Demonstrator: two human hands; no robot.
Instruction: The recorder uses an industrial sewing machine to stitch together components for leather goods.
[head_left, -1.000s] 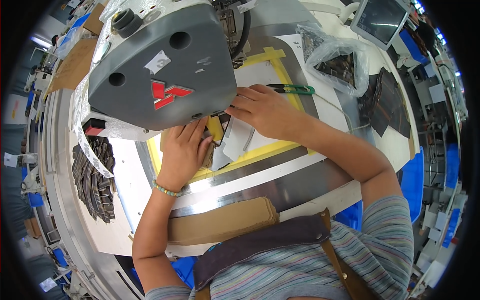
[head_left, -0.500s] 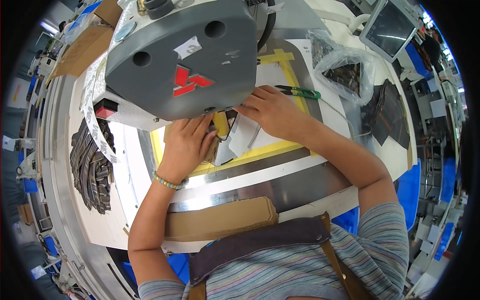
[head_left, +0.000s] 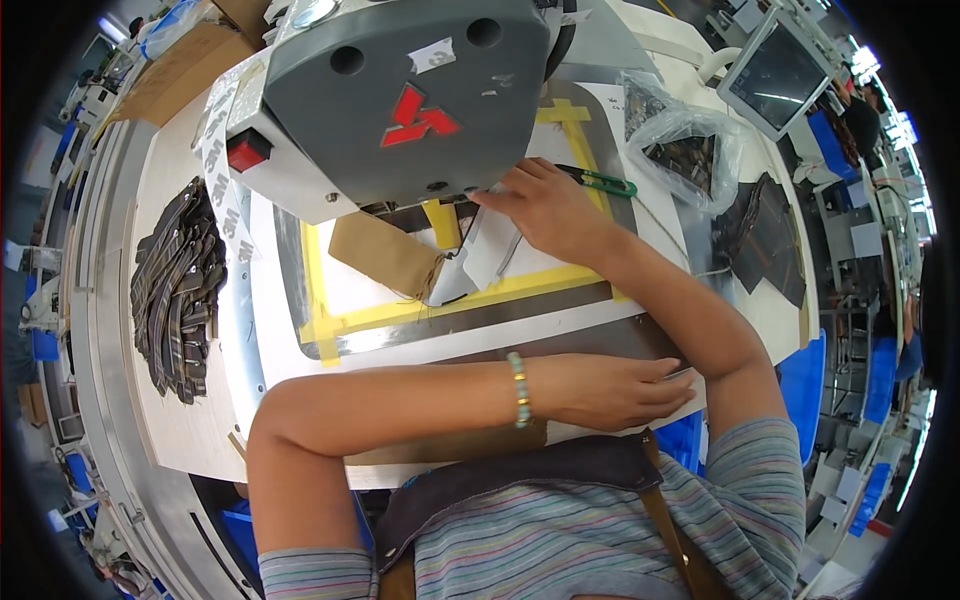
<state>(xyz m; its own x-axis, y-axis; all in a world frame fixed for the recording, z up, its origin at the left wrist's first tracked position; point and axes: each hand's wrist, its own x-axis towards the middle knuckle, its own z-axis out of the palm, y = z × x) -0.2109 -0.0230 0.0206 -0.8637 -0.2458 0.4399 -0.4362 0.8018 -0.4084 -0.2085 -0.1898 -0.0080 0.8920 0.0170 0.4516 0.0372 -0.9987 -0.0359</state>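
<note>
My left hand [head_left: 620,391] reaches across in front of my body to the right. Its fingers are stretched out with nothing in them, above the table's near edge. At the machine's grey head [head_left: 400,110], my right hand [head_left: 555,212] rests by the work plate, thumb and fingers apart, some fingertips hidden by the head. A tan rectangular piece [head_left: 385,255] with loose threads at one end lies partly beneath the head. Beside it are a strip of yellow tape [head_left: 442,226] and a white sheet [head_left: 490,245]. Green-handled thread snips [head_left: 605,184] lie right of my right hand.
A pile of dark strips [head_left: 180,290] lies at the left. At the right are a clear plastic bag [head_left: 690,150] of dark pieces, flat dark pieces [head_left: 765,240] and a screen [head_left: 778,75]. Yellow tape borders the metal plate [head_left: 400,338]. Brown cardboard [head_left: 450,447] lies under my left forearm.
My left hand has left the tan piece and swung down and right across my body, uncovering that piece. My right hand has hardly moved. The view has shifted slightly.
</note>
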